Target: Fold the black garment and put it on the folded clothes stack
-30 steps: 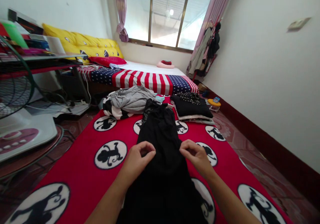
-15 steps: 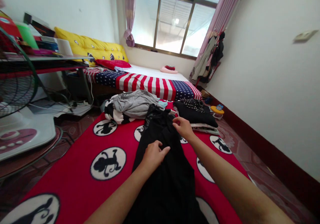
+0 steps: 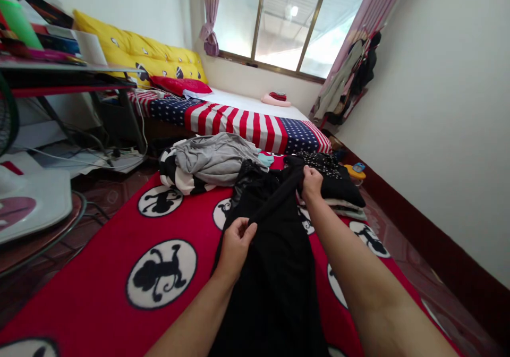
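A long black garment (image 3: 266, 282) lies lengthwise over the red blanket with monkey prints (image 3: 99, 272); its exact kind I cannot make out. My left hand (image 3: 237, 240) pinches the cloth near its middle. Farther off and to the right, my right hand (image 3: 312, 183) is closed on an upper part of the same garment, lifting it so that a fold stretches between both hands. Beyond the left hand sits a loose heap of grey cloth (image 3: 217, 158) with black-and-white fabric under it. A stack of folded dark clothes (image 3: 342, 187) is beside my right hand.
A bed with a striped and starred cover (image 3: 239, 128) stands under the window. At the left are a cluttered desk (image 3: 71, 67) and a round stool-like stand (image 3: 77, 213). Clothes (image 3: 350, 81) hang by the right wall, above a small yellow stool (image 3: 354, 172).
Both hands have closed on the black garment. My right hand has moved up and right, pulling part of the cloth taut. The camera view has tilted and shifted slightly.
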Demonstrator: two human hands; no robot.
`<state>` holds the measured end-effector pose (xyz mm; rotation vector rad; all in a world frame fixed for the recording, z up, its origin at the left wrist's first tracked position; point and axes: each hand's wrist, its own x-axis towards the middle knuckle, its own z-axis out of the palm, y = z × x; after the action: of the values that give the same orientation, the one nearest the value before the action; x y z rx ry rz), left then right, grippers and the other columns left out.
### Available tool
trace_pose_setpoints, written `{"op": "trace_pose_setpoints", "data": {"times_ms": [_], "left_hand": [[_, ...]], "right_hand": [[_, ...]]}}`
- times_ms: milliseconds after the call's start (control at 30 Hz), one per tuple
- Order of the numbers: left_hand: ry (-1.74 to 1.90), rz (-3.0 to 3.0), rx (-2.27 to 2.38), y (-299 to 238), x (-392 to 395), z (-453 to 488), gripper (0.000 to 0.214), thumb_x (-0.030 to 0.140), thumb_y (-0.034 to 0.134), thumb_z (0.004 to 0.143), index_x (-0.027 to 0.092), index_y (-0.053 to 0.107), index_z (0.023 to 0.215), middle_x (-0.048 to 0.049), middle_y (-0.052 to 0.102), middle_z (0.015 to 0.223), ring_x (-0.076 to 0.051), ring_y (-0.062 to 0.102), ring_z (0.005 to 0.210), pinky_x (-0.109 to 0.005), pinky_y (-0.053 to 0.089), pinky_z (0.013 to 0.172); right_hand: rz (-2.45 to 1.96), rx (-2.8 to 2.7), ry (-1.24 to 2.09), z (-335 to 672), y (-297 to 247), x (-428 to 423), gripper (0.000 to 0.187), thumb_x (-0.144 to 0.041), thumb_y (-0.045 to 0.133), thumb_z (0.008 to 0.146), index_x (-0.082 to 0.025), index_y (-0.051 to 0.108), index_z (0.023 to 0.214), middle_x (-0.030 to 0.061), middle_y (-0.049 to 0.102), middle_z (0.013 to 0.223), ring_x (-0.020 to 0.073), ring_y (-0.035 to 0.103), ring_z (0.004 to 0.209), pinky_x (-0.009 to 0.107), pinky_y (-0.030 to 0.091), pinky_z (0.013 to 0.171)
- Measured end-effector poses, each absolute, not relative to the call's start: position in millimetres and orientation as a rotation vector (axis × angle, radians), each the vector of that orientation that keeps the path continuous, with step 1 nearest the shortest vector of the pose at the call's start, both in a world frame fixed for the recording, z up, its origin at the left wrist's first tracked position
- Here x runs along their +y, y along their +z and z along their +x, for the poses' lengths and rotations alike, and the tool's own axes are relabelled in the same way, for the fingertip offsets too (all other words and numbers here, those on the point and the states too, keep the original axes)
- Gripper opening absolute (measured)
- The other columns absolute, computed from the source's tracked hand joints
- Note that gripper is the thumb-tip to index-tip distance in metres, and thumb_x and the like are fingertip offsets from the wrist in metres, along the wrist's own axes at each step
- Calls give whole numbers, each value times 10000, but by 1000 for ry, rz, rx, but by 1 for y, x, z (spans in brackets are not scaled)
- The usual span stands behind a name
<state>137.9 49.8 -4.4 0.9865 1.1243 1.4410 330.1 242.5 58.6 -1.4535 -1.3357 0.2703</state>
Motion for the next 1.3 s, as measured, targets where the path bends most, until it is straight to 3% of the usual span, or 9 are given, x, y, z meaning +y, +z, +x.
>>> {"op": "trace_pose_setpoints", "data": {"times_ms": [167, 400, 567, 733, 800, 933, 1067, 1167, 1300], "left_hand": [[1435, 867, 1151, -13, 59, 136, 316, 431, 667, 759, 172, 538, 887, 27, 589, 665, -105, 535, 559, -191, 389, 507], [1559, 783, 1055, -13, 63, 135, 494, 352, 664, 767, 223, 482, 1208, 28, 627, 761, -115, 591, 616, -208, 439, 583], [1509, 827, 1153, -13, 63, 132, 281, 327, 658, 739, 155, 672, 961, -42, 691, 878, -168, 644, 818, -251, 479, 731], [1546, 723, 1087, -15, 63, 128, 408, 345, 692, 735, 156, 689, 1097, -86, 718, 1049, -214, 661, 953, -325, 496, 859], [1573, 675, 1012, -16, 65, 128, 498, 334, 717, 724, 167, 657, 1189, -98, 710, 1112, -227, 656, 1018, -360, 485, 927], [1599, 632, 973, -17, 73, 127, 666, 288, 739, 696, 139, 563, 1320, -118, 685, 1177, -246, 635, 1093, -409, 439, 1027], [1588, 679, 906, -11, 75, 126, 819, 216, 736, 676, 124, 419, 1426, -138, 541, 1389, -247, 531, 1257, -357, 402, 1076], [1549, 773, 851, -2, 69, 120, 855, 211, 699, 722, 149, 307, 1478, -145, 425, 1484, -224, 484, 1304, -324, 407, 1062], [1251, 992, 1111, 13, 44, 103, 859, 324, 731, 723, 184, 331, 1471, -140, 624, 1155, -222, 655, 948, -337, 554, 768]], "right_hand": [[-1642, -1293, 139, 329, 31, 250, 370, -393, 376, 911, -166, 585, 706, 63, 624, 665, 195, 570, 679, 287, 430, 658], [-1837, -1502, 38, 303, 26, 264, 259, -324, 408, 957, -171, 613, 996, 129, 693, 970, 241, 638, 955, 319, 432, 823], [-2024, -1711, 100, 290, 31, 269, 188, -283, 553, 902, -170, 634, 1029, 160, 690, 1021, 278, 650, 1006, 372, 451, 854], [-2105, -1854, 145, 290, 59, 250, 440, -371, 712, 778, -130, 585, 1124, 196, 665, 1104, 319, 633, 1046, 399, 466, 854], [-2020, -1931, 134, 297, 58, 227, 499, -423, 700, 778, -153, 549, 1169, 159, 675, 1076, 307, 636, 1020, 402, 466, 848], [-1700, -2115, 278, 316, 33, 174, 245, -223, 610, 821, -194, 586, 1063, 55, 685, 911, 212, 645, 849, 331, 477, 775], [-1631, -2047, 333, 328, 24, 128, 316, -121, 583, 783, -172, 572, 1094, 71, 654, 1053, 158, 628, 834, 293, 486, 779], [-1382, -1967, 374, 329, 41, 75, 261, -182, 585, 821, -182, 580, 1082, 70, 634, 1073, 161, 624, 853, 309, 489, 795], [-994, -2231, 640, 332, 62, -19, 222, -354, 644, 859, -209, 626, 1027, 62, 648, 998, 189, 615, 944, 327, 483, 845]]}}
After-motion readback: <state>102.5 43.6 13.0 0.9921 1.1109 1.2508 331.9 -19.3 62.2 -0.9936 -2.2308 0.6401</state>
